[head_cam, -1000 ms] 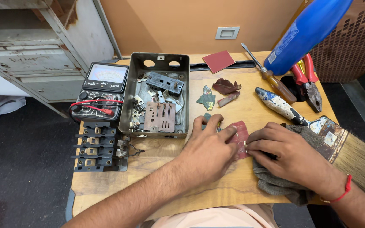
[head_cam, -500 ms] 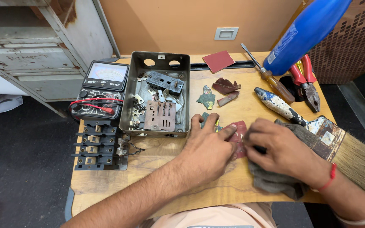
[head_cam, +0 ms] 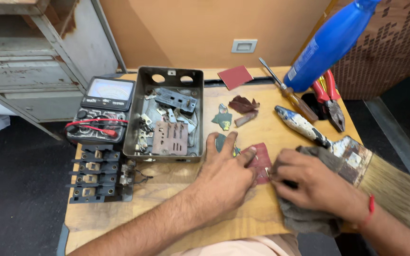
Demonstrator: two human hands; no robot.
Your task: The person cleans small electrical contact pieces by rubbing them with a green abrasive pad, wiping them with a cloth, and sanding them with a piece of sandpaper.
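The reddish sandpaper piece [head_cam: 261, 161] lies flat on the wooden table [head_cam: 167, 208], near the middle of its near half; the left hand [head_cam: 226, 178] presses it down with fingers spread, its grip flat rather than closed; the right hand [head_cam: 312, 182] rests on a grey rag [head_cam: 304, 215] towards the right edge, fingertips pinched on something small and metallic at the paper's right side, too small to tell what. Since a second ago the right hand has slid slightly away from the left, baring more of the paper between them, which looks like a rubbing stroke; the left hand has hardly shifted. Beyond the hands stands a grey metal box [head_cam: 167, 78] of parts; a multimeter [head_cam: 103, 109] sits at the left edge; a paintbrush [head_cam: 357, 159], screwdriver [head_cam: 285, 90] and red pliers [head_cam: 330, 102] lie towards the far right corner, unmoved.
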